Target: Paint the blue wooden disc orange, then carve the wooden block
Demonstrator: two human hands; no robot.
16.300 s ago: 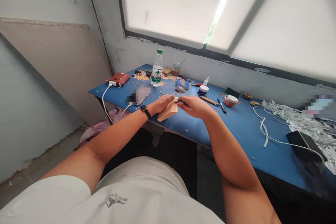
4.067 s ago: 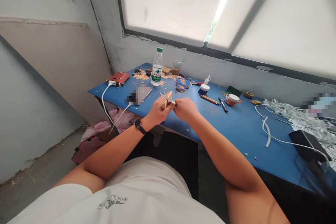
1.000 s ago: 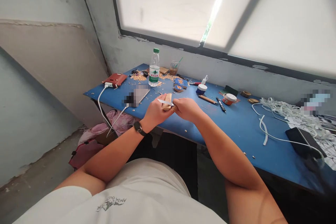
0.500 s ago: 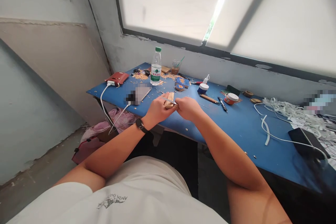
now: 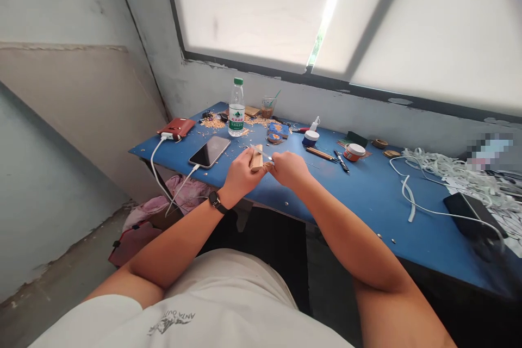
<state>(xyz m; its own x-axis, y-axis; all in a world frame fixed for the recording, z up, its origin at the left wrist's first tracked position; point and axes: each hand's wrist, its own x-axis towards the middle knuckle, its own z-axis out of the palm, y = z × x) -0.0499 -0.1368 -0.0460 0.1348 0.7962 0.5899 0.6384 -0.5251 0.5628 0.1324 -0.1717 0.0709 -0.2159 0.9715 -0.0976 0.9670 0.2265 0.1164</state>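
Note:
Over the front edge of the blue table (image 5: 350, 201), my left hand (image 5: 240, 176) is wrapped round a small pale wood block (image 5: 256, 157). My right hand (image 5: 290, 168) is closed on a knife, its thin metal blade (image 5: 263, 153) lying across the upper part of the block. The knife's handle is mostly hidden in my fingers. Both hands are close together, their fingertips nearly touching. Beyond them lie blue-and-orange painted pieces (image 5: 278, 130) and scattered wood shavings (image 5: 214, 122).
A phone (image 5: 210, 151) with a cable, a red-brown case (image 5: 178, 128) and a water bottle (image 5: 236, 111) stand left. Right are a blue jar (image 5: 310, 138), wooden tools (image 5: 321, 153), a pen (image 5: 341, 161), an orange jar (image 5: 354, 152), white strips (image 5: 440, 166) and a black box (image 5: 473, 217).
The view has shifted slightly. The blade sits at a different angle on the block, and the block is tilted more upright in my left hand.

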